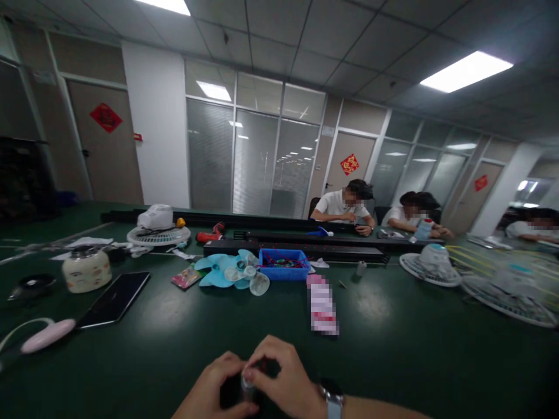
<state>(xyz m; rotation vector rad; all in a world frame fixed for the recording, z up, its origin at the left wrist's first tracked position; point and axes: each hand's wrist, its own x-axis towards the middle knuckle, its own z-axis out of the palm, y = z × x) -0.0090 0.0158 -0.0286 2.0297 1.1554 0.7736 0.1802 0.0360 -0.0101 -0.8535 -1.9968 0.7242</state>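
Near the bottom centre, a small cylindrical object (247, 389), greyish and partly hidden, stands between my two hands above the green table. My left hand (213, 387) curls around its lower part, thumb and fingers on either side. The thumb and forefinger of my right hand (282, 375) pinch its top end. A watch with a pale strap (333, 398) is on my right wrist. What exactly the object is cannot be made out.
Green table (174, 355) holds a blue bin (285, 273) of wires, light-blue fan blades (222, 270), a pink packet (322, 305), a black tablet (116, 298), a patterned jar (87, 270) and white fan parts (430, 269). Several people sit across the table.
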